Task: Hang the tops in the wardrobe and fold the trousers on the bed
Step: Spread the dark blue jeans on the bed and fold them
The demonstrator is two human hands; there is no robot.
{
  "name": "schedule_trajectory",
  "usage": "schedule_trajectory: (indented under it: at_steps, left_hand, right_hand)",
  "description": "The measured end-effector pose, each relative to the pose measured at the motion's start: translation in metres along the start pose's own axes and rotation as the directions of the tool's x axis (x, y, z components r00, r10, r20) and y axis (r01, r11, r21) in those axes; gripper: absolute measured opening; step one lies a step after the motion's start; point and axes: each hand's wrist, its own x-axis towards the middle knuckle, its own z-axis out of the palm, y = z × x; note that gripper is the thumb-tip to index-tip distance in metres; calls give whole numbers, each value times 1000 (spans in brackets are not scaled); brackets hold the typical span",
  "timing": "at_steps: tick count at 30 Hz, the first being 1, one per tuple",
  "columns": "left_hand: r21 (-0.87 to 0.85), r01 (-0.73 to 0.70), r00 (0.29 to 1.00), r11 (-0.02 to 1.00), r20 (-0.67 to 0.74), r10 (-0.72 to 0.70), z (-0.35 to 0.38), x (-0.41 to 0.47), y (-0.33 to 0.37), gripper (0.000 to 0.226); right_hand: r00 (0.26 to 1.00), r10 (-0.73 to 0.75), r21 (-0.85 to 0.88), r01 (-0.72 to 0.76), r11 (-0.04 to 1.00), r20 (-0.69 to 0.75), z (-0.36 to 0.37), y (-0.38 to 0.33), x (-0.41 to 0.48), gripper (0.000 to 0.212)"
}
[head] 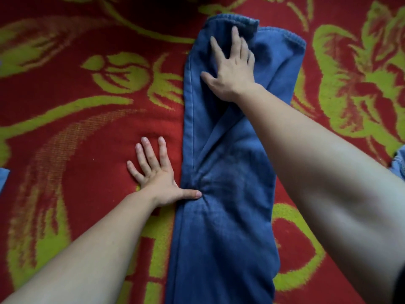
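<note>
A pair of blue denim trousers lies lengthwise on the bed, its legs laid one over the other and its far end near the top of the view. My right hand presses flat on the far part of the denim with fingers spread. My left hand rests flat on the red and green blanket just left of the trousers. Its thumb touches the left edge of the denim about halfway along.
The blanket covers the whole bed surface around the trousers. Another piece of light blue denim shows at the right edge. A sliver of blue cloth peeks in at the left edge.
</note>
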Motion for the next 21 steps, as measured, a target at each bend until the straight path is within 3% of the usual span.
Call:
schedule_trajectory:
  at_steps: [4,6,9,11,13,15,17,19,21]
  left_hand:
    - [-3,-1,1000,1000,-12,1,-2,2,1,172]
    - [9,-3,1000,1000,-18,3,-3,4,0,172]
    - [11,7,1000,1000,-15,-7,-4,3,-1,172]
    - [14,7,1000,1000,-10,-6,-3,2,-2,172]
    - [9,3,1000,1000,-7,-3,-2,2,-1,173]
    - [9,2,1000,1000,-6,-2,-3,2,1,173]
    - [10,-3,1000,1000,-4,3,-2,2,2,173]
    - [1,-8,1000,1000,-7,8,-3,3,2,172]
    - [-2,-13,1000,1000,-10,13,-2,3,1,172]
  right_hand:
    - [973,16,67,-33,997,231,1,-7,22,84]
    - [977,18,104,-41,994,210,2,-7,22,83]
    - [995,36,210,-16,978,-94,1,-3,8,67]
    - [929,123,146,-75,986,-349,-5,5,-1,57]
    - [885,122,66,-104,992,-448,-18,10,0,52]
    - [897,64,81,-32,996,-437,-30,-2,7,46]
    - [934,57,181,8,983,-352,-32,-25,14,56]
    - [980,77,251,-29,968,-184,-24,-44,20,69]
    - [985,93,275,-51,960,-145,-11,-51,22,59]
